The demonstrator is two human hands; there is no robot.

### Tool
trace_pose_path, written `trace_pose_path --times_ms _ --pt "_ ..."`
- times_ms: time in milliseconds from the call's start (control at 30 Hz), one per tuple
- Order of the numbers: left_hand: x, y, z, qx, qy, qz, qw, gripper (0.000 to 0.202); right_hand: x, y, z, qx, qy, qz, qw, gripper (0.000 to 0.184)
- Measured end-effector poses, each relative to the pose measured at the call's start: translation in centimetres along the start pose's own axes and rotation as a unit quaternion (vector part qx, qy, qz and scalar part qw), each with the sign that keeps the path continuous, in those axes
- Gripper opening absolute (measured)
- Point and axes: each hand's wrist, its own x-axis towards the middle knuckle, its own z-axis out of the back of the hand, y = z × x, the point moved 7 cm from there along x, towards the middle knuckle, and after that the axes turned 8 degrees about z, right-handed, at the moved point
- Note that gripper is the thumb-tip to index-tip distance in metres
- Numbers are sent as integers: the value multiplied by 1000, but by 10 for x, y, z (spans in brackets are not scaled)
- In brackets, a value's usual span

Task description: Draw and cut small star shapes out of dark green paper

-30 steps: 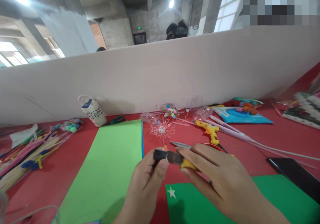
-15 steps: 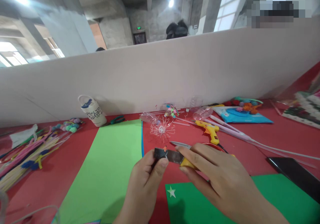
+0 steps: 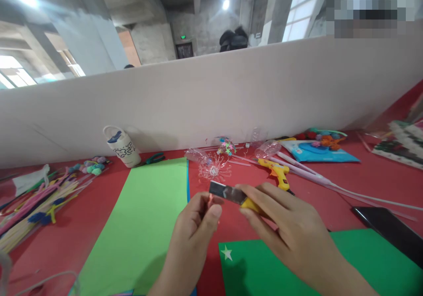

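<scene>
My right hand (image 3: 284, 225) is closed around the yellow handle of a utility knife (image 3: 228, 192), its broad metal blade pointing left. My left hand (image 3: 194, 230) pinches a small, reddish, see-through piece (image 3: 211, 197) between thumb and fingers; its kind is unclear. The blade's end is just above that piece, and I cannot tell whether they touch. Beneath my right hand lies a dark green sheet (image 3: 264, 260) bearing a pale star (image 3: 226, 252). A light green sheet (image 3: 139, 225) extends to the left of my left hand.
A yellow glue gun (image 3: 276, 168), clear plastic bottle pieces (image 3: 269, 148) and a fringed clear plastic flower (image 3: 214, 171) lie ahead. A white tumbler (image 3: 124, 148) stands back left, pipe cleaners (image 3: 42, 203) far left. A black phone (image 3: 386, 225) lies right. A white partition (image 3: 198, 102) runs behind.
The knife blade has lifted up and slightly right, off my left fingertips, and the reddish piece shows more. My right hand has risen a little, hiding the scissors that were partly visible.
</scene>
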Motion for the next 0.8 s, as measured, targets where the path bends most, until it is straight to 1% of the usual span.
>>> trace_pose_path --times_ms 67,167,333,567,633,733,800 --pt "0 -1 -3 -36 21 9 999 22 -1 -3 -1 17 7 -12 1000 28" --pt "-2 -2 -4 -58 37 24 997 20 -2 0 -4 35 27 6 999 26" --pt "-4 -5 2 -38 8 7 999 17 -2 6 -7 38 38 18 998 26" --pt "-10 -7 1 -43 5 -5 999 18 -1 8 -7 19 38 27 999 24" --pt "-11 -9 1 -22 2 -21 1000 21 -1 9 -6 14 33 32 999 23" --pt "-9 -10 3 48 -11 -49 998 29 -1 11 -4 4 27 37 999 23" --pt "-8 -8 4 75 -17 -59 995 33 -1 11 -4 -4 28 37 999 23"
